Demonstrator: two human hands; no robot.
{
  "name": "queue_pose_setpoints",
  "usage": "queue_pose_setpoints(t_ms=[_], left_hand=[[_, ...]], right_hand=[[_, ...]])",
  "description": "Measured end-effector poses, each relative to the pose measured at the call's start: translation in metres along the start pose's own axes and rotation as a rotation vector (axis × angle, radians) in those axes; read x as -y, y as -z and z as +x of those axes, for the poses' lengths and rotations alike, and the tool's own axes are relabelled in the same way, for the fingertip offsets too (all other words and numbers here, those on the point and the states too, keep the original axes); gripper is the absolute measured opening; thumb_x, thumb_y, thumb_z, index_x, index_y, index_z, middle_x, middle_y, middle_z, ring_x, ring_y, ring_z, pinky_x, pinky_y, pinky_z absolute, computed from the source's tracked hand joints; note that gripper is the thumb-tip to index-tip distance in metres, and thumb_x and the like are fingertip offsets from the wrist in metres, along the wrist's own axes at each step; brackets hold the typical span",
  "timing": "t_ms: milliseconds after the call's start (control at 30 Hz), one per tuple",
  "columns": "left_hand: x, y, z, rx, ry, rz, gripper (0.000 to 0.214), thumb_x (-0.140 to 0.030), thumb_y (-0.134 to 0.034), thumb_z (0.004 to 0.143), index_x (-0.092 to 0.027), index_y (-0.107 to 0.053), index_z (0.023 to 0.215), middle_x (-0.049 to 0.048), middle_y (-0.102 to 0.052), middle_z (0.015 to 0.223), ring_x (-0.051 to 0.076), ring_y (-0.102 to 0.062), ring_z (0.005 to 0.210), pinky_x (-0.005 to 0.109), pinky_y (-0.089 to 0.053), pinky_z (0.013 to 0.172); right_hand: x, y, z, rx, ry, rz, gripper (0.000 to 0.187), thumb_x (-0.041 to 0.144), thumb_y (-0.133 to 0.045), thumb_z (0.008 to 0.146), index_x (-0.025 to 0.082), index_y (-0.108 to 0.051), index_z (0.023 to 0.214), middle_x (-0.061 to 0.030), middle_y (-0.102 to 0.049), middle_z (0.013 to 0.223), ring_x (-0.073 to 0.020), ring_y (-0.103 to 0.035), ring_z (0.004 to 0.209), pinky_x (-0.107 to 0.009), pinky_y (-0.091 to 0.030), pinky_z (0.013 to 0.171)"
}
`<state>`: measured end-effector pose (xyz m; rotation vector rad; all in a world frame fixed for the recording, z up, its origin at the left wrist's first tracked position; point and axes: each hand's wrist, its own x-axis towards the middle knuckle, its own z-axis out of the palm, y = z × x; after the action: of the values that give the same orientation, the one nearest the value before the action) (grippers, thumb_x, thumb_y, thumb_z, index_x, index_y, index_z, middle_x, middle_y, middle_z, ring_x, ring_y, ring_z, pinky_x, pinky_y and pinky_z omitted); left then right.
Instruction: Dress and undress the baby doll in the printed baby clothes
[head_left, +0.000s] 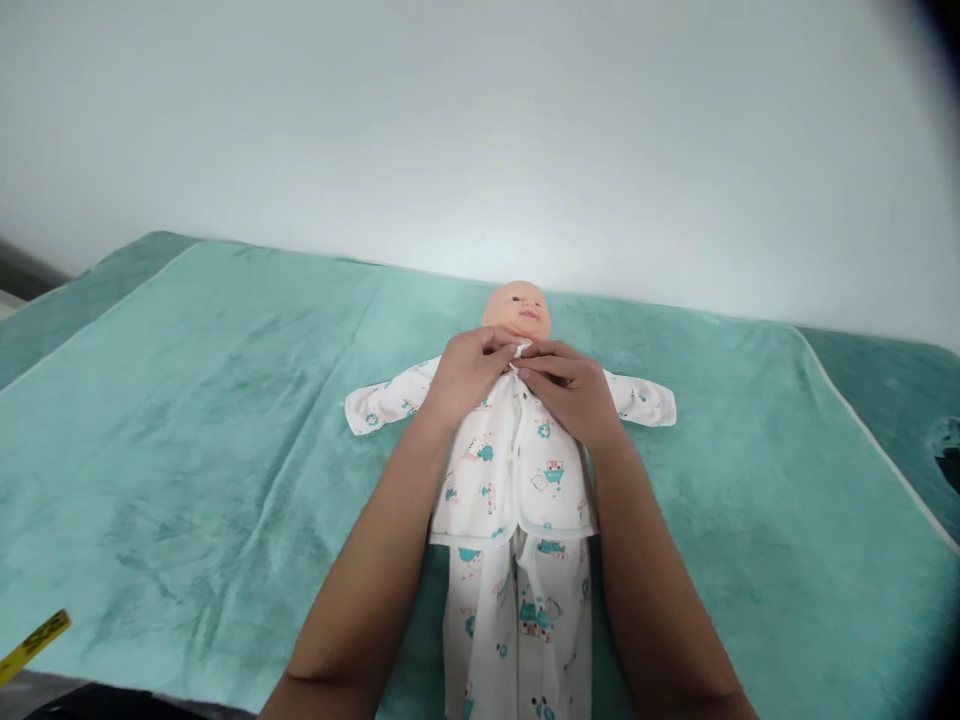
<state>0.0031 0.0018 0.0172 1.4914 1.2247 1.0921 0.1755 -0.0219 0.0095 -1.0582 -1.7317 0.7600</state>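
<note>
A baby doll (517, 308) lies on its back, its head toward the wall. It wears a white printed jacket (480, 470) with the sleeves spread out to both sides, and matching printed trousers (525, 630). At the collar, just below the doll's chin, my left hand (471, 372) pinches the jacket's front edge. From the other side my right hand (566, 385) grips the facing edge, fingertips close to those of the left. Below the hands the two front edges run down side by side. Whatever fastener sits between the fingertips is hidden.
Under the doll a green plush blanket (225, 450) with a pale border covers the surface. A white wall (480, 130) rises along the far edge. A yellow strip with dark markings (34, 645) shows at the lower left, and a dark object (951, 455) at the right edge.
</note>
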Motion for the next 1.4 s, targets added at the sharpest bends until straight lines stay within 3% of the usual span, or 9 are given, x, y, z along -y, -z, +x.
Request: queue_pose_setpoints(t_ms=[133,233,367,533,667,867,1200,1400], left_hand=[[0.0017,-0.0051,-0.001,-0.027,-0.073,-0.071,0.022,-0.025,-0.06,0.087,-0.019,-0.069,0.105,0.001,-0.068,0.081,0.013,-0.057,0.07,0.026,-0.043,0.069],[-0.0009,-0.009,-0.0036,-0.052,-0.125,-0.122,0.021,-0.022,-0.058,0.088,-0.021,-0.068,0.106,-0.0011,-0.064,0.077,0.012,-0.053,0.067,0.026,-0.041,0.068],[-0.0021,-0.0094,-0.0039,-0.013,-0.109,-0.227,0.018,-0.023,-0.061,0.087,-0.022,-0.066,0.104,-0.002,-0.059,0.073,0.012,-0.052,0.068,0.026,-0.041,0.068],[0.0016,-0.0054,-0.0011,0.084,-0.055,-0.233,0.015,-0.026,-0.059,0.091,-0.02,-0.067,0.102,0.0019,-0.066,0.089,0.013,-0.057,0.076,0.026,-0.043,0.07],[0.0048,-0.0056,0.0006,0.033,-0.082,-0.098,0.016,-0.023,-0.056,0.091,-0.02,-0.068,0.102,0.0016,-0.067,0.091,0.014,-0.059,0.08,0.027,-0.043,0.072],[0.0066,-0.0094,0.0031,-0.078,-0.079,-0.079,0.015,-0.019,-0.058,0.087,-0.018,-0.069,0.098,0.0029,-0.07,0.092,0.015,-0.061,0.082,0.028,-0.044,0.076],[-0.0008,-0.0073,-0.0035,0.015,-0.124,-0.066,0.024,-0.022,-0.055,0.091,-0.024,-0.069,0.11,-0.0007,-0.062,0.082,0.014,-0.056,0.076,0.027,-0.044,0.075],[-0.0002,-0.0056,-0.0007,0.024,0.003,-0.139,0.02,-0.023,-0.062,0.085,-0.021,-0.069,0.104,-0.0015,-0.058,0.072,0.014,-0.054,0.067,0.026,-0.042,0.065]], right_hand=[[-0.0003,-0.0025,0.0015,-0.069,-0.173,0.06,0.008,0.026,-0.069,0.085,0.022,-0.074,0.088,-0.002,-0.073,0.093,-0.0168,-0.066,0.087,-0.033,-0.051,0.083],[0.001,-0.0052,0.0038,-0.12,-0.28,0.126,0.017,0.029,-0.075,0.079,0.021,-0.07,0.094,0.0006,-0.069,0.085,-0.0141,-0.062,0.076,-0.03,-0.05,0.074],[-0.0004,-0.0077,0.0057,-0.114,-0.263,0.156,0.025,0.028,-0.076,0.077,0.022,-0.07,0.1,0.0,-0.069,0.09,-0.0143,-0.061,0.081,-0.031,-0.05,0.078],[-0.0068,-0.008,0.0045,-0.103,-0.264,0.143,0.023,0.028,-0.074,0.078,0.023,-0.074,0.1,-0.0006,-0.07,0.09,-0.0149,-0.061,0.081,-0.032,-0.05,0.08],[-0.0069,-0.008,0.0039,-0.11,-0.25,0.147,0.019,0.028,-0.073,0.079,0.022,-0.075,0.097,-0.001,-0.071,0.091,-0.015,-0.061,0.081,-0.031,-0.05,0.079],[-0.0007,-0.0073,0.0039,-0.123,-0.309,0.139,0.013,0.031,-0.072,0.079,0.021,-0.075,0.088,-0.0001,-0.07,0.084,-0.015,-0.06,0.077,-0.03,-0.047,0.076],[0.0001,-0.0065,0.0067,-0.148,-0.396,0.119,0.023,0.042,-0.073,0.078,0.021,-0.072,0.084,0.0008,-0.068,0.079,-0.0152,-0.059,0.074,-0.029,-0.045,0.071],[-0.0036,-0.0059,0.0083,-0.087,-0.368,0.134,0.02,0.039,-0.071,0.079,0.021,-0.074,0.087,-0.0008,-0.069,0.081,-0.0164,-0.059,0.077,-0.031,-0.047,0.074]])
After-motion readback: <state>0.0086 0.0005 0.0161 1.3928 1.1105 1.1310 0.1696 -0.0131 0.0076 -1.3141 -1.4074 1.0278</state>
